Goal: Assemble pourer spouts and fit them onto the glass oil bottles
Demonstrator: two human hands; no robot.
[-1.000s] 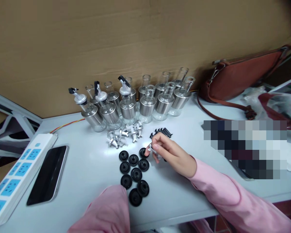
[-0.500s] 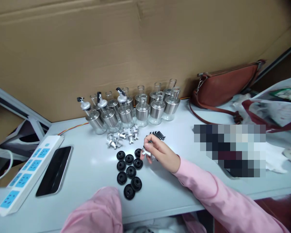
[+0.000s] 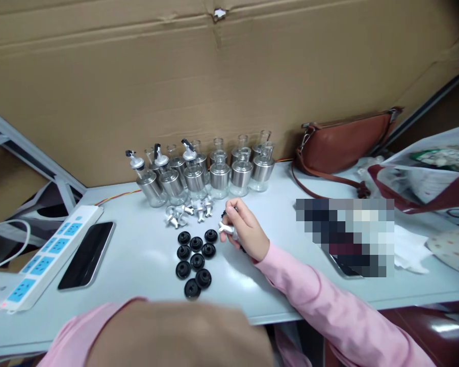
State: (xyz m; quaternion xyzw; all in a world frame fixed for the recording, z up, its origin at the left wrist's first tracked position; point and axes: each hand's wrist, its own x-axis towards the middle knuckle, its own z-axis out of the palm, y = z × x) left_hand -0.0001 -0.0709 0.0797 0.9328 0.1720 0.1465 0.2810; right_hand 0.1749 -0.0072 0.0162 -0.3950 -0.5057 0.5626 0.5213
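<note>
The small silver-grey plastic pourer top [image 3: 227, 229] was in the right hand [image 3: 254, 237], above the middle of the desk [image 3: 137, 265], right of the black caps. The step in hand looked to be holding and turning that single part; a change of grip would have called for light fingertip pressure, since much of it was hidden in the hand.

The pale grey desk carried, on its far right, a brown leather handbag [image 3: 336, 148], its inside hidden. On the left lay a white power strip with blue sockets [image 3: 57, 244] and a black-screened phone [image 3: 87, 255].

At the far side stood two rows of clear glass bottles with steel sleeves [image 3: 219, 177]. Three at the near left bore silver-grey pourers with black levers [image 3: 161, 160]; the others had bare necks. No liquid could be made out in them.

Nearer lay nine round black plastic caps [image 3: 197, 262], and beyond them a cluster of loose silver-grey tops [image 3: 201, 210].

The right hand's fingers [image 3: 234, 216] were closed on the pourer top. A blurred tan shape [image 3: 176, 331] filled the near edge; whether it was the left hand, and how its fingers were set, could not be told.
</note>
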